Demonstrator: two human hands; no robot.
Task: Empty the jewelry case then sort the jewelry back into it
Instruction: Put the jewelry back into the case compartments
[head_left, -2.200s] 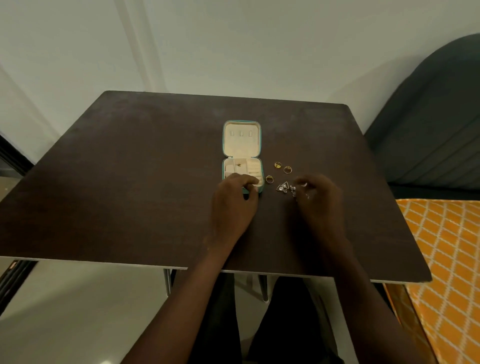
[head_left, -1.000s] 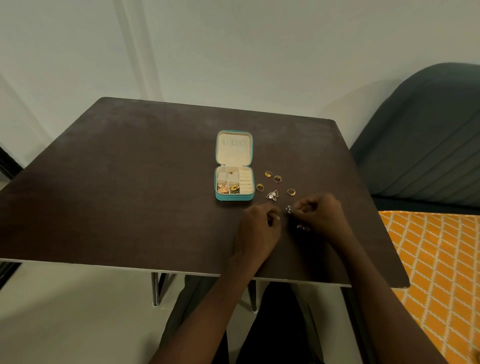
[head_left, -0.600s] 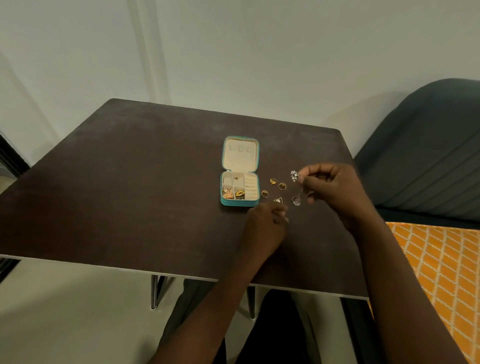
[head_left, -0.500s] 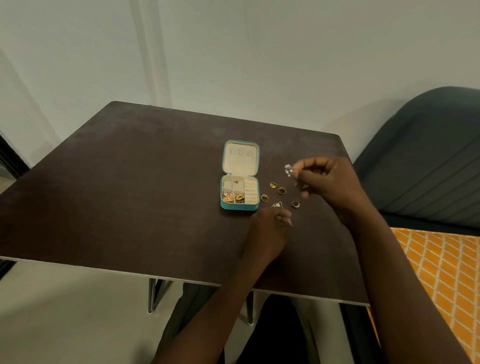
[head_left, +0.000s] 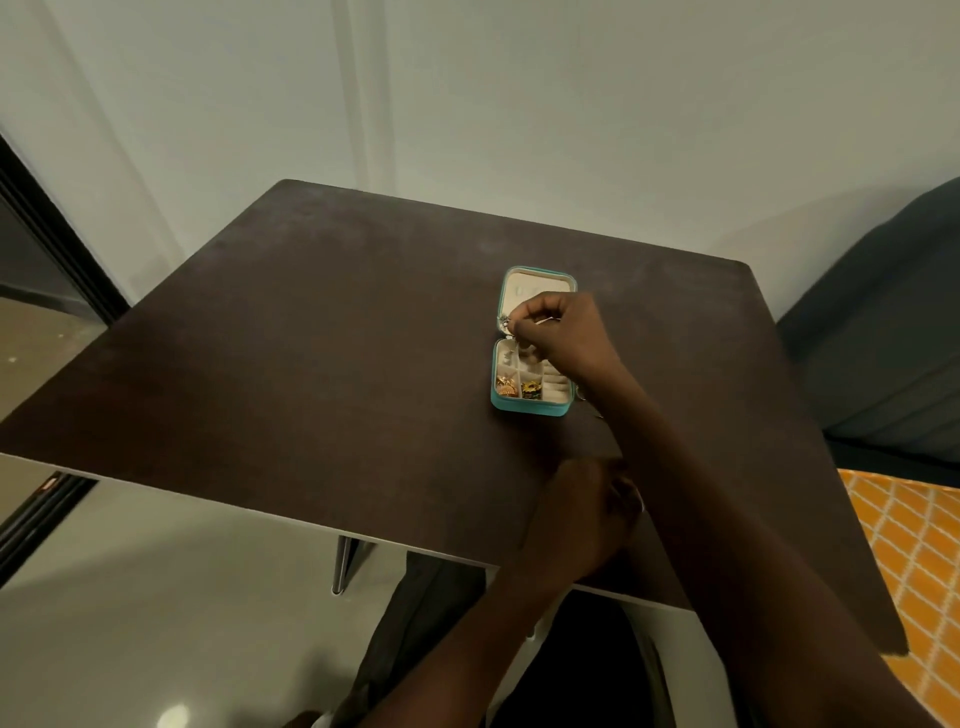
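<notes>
head view: no brand, label or readable writing shows anywhere, not on the jewelry case (head_left: 530, 408) nor on the room's surfaces.

the worktop (head_left: 311, 364) is a dark brown square board with a thin pale edge, standing on a metal leg (head_left: 343, 566) over a glossy pale floor (head_left: 156, 623). behind it is a plain off-white wall (head_left: 467, 93) with a faint vertical seam. a dark door frame (head_left: 52, 228) runs down the left edge. to the right sits a dark grey padded chair (head_left: 883, 338), and below it an orange cloth with a white lattice pattern (head_left: 924, 561).

the teal case lies open on the worktop, right of centre, its cream-lined lid (head_left: 535, 291) laid back flat toward the wall. the tray has small cream compartments; gold pieces (head_left: 506, 387) fill the near-left one and a darker gold piece (head_left: 531, 388) lies in the one beside it.

the right hand (head_left: 561, 332) reaches over the case at its hinge, its grip pinched together on a small silver earring (head_left: 504, 323) held above the far-left compartment. the left hand (head_left: 587, 514) rests curled near the worktop's front edge, partly under the right forearm; whether its grip holds anything i cannot tell. a small bit of jewelry (head_left: 582, 397) peeks out just right of the case beside the forearm, too hidden to identify.
</notes>
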